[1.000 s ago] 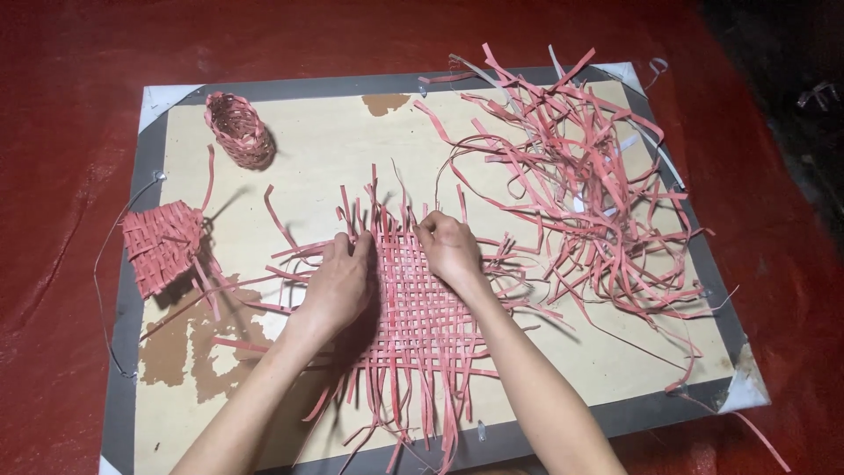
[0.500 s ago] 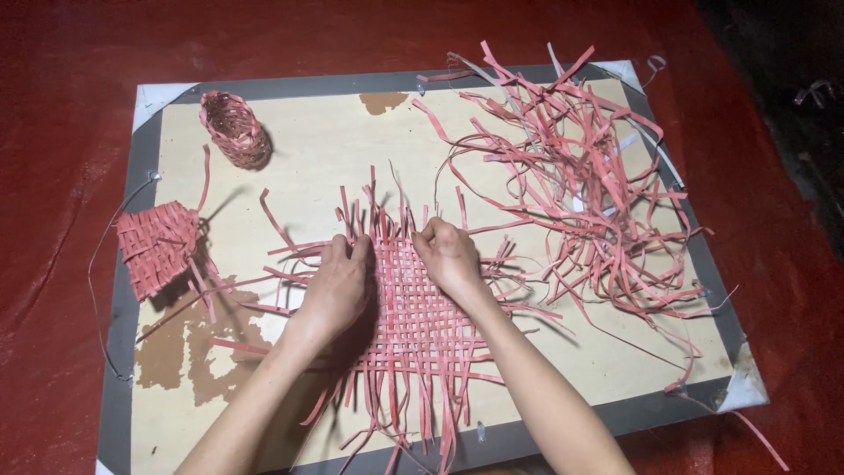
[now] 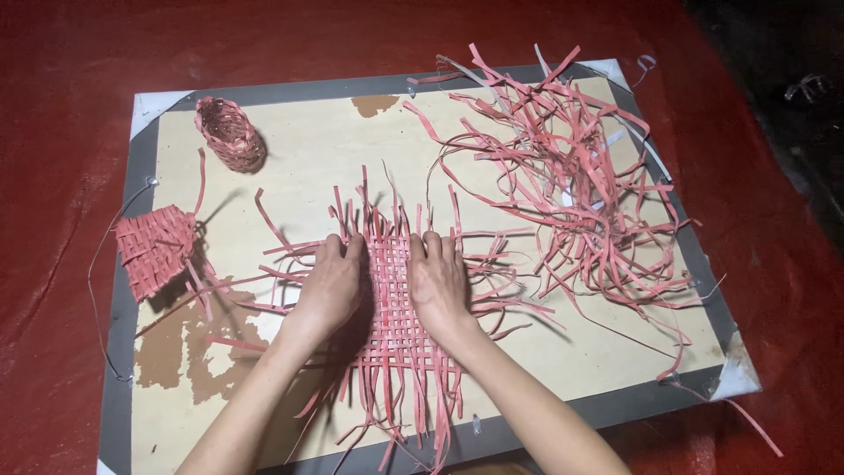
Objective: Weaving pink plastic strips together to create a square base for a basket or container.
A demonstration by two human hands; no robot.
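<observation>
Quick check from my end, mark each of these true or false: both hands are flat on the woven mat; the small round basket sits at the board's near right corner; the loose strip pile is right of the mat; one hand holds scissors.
1. Both the left hand and right hand press on the woven mat: true.
2. The small round basket is at the near right corner: false, it lies at the far left of the board.
3. The loose strip pile is right of the mat: true.
4. One hand holds scissors: false, none are visible.

I think this is a craft spot on a floor: a wooden board (image 3: 290,149) lies on a red sheet (image 3: 61,114), with pink strips (image 3: 580,176) piled up.
</observation>
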